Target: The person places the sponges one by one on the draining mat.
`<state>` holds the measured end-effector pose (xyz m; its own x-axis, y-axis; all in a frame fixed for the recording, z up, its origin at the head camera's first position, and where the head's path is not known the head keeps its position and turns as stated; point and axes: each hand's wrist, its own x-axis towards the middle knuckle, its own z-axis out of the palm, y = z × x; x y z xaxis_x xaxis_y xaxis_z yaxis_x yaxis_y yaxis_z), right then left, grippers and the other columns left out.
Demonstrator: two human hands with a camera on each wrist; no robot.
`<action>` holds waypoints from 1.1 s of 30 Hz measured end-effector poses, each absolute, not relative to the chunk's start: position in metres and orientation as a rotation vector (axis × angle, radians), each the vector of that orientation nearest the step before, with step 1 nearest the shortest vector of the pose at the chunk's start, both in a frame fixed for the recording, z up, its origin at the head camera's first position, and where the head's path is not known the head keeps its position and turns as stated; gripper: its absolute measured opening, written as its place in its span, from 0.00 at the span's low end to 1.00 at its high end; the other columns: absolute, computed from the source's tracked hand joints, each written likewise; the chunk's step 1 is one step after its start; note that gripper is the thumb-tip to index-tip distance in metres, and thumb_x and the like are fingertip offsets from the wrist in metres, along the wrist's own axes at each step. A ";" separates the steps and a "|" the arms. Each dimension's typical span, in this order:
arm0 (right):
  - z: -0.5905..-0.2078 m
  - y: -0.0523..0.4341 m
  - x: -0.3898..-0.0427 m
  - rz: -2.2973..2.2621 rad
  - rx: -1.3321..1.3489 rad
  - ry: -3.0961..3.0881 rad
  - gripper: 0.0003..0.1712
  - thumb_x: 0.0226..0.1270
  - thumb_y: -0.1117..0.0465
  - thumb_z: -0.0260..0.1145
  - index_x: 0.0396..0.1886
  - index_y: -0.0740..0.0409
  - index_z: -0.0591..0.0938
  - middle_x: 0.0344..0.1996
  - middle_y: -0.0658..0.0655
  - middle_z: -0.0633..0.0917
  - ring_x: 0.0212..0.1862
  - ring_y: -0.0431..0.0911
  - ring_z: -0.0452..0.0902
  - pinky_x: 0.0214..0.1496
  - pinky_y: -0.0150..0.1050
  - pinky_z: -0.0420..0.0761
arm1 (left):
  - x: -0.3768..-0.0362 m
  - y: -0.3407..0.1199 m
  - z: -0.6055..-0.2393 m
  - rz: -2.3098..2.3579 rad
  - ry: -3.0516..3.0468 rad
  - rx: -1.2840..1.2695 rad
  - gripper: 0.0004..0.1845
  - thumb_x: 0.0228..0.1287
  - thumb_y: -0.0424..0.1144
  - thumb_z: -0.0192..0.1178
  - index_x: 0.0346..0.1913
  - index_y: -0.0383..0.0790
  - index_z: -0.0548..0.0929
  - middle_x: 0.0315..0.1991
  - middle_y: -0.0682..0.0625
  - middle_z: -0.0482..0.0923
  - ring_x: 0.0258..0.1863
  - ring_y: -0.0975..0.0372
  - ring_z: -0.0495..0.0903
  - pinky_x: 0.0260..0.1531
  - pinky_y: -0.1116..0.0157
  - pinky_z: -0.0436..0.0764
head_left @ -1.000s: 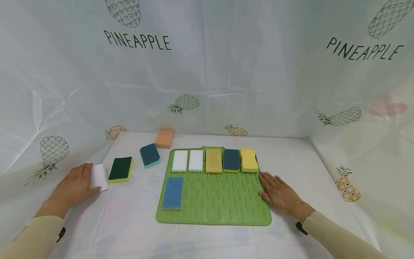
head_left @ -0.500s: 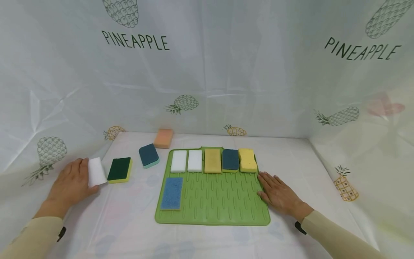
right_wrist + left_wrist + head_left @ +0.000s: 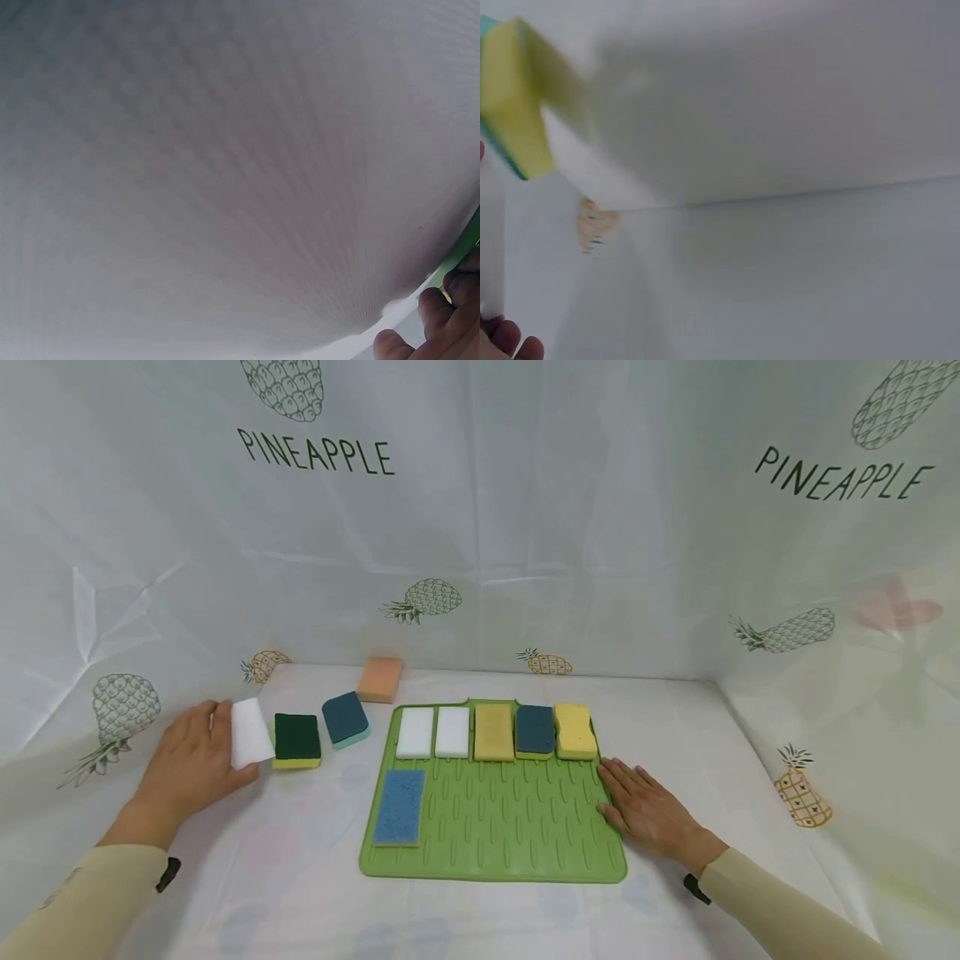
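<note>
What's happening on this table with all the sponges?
A person is handling sponges around a green mat. The left hand holds a white sponge off the table, beside a green-and-yellow sponge lying to the left of the mat. The right hand rests flat at the mat's right edge. Five sponges sit in a row along the mat's far edge, and a blue sponge lies nearer, on its left side.

The head camera is looking forward and down from above at the whole table, taking in the green mat and both hands. The left wrist camera is sitting very close and low, sharing the yellow-sided sponge with the head view. The right wrist camera is facing mostly white cloth, sharing only the mat's edge and fingertips.
</note>
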<state>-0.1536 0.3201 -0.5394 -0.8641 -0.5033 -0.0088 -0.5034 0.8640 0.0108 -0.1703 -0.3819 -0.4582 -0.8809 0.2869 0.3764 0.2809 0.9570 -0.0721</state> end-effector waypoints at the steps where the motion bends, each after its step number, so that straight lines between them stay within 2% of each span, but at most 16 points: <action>1: -0.539 0.320 -0.154 0.020 -0.819 3.028 0.40 0.86 0.44 0.52 0.83 0.67 0.61 0.82 0.65 0.63 0.83 0.61 0.57 0.82 0.61 0.62 | -0.171 -0.379 -0.456 0.033 -2.709 -0.423 0.59 0.45 0.50 0.77 0.70 0.13 0.58 0.61 0.16 0.65 0.61 0.29 0.65 0.62 0.32 0.69; 11: -0.537 0.319 -0.153 0.029 -0.820 3.028 0.40 0.86 0.44 0.53 0.83 0.67 0.61 0.82 0.65 0.63 0.83 0.61 0.58 0.82 0.61 0.62 | -0.176 -0.334 -0.439 0.123 -2.712 -0.471 0.62 0.45 0.55 0.79 0.69 0.12 0.61 0.61 0.18 0.68 0.62 0.31 0.67 0.62 0.34 0.73; 24: -0.536 0.318 -0.153 0.046 -0.831 3.025 0.40 0.85 0.44 0.53 0.82 0.68 0.62 0.82 0.65 0.63 0.82 0.61 0.58 0.82 0.61 0.62 | -0.182 -0.270 -0.434 0.068 -2.612 -0.629 0.53 0.48 0.54 0.70 0.68 0.15 0.66 0.56 0.22 0.75 0.57 0.34 0.74 0.60 0.40 0.78; 28: -0.535 0.319 -0.153 0.046 -0.823 3.021 0.40 0.85 0.44 0.53 0.82 0.68 0.61 0.82 0.65 0.63 0.82 0.61 0.58 0.82 0.61 0.62 | -0.182 -0.247 -0.440 0.045 -2.605 -0.706 0.53 0.48 0.56 0.69 0.67 0.17 0.67 0.57 0.24 0.76 0.59 0.36 0.75 0.64 0.42 0.77; 33: -0.536 0.319 -0.153 0.046 -0.816 3.019 0.41 0.86 0.44 0.53 0.82 0.68 0.61 0.82 0.65 0.63 0.83 0.61 0.58 0.82 0.61 0.61 | -0.176 -0.213 -0.445 0.031 -2.713 -0.768 0.57 0.52 0.61 0.70 0.72 0.19 0.64 0.64 0.26 0.73 0.65 0.39 0.73 0.71 0.44 0.73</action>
<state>-0.1534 0.3191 -0.5361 -0.8638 -0.5035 -0.0208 -0.5039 0.8634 0.0246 -0.1760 -0.2135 -0.4449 -0.8041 0.5143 0.2983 0.5074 0.8551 -0.1066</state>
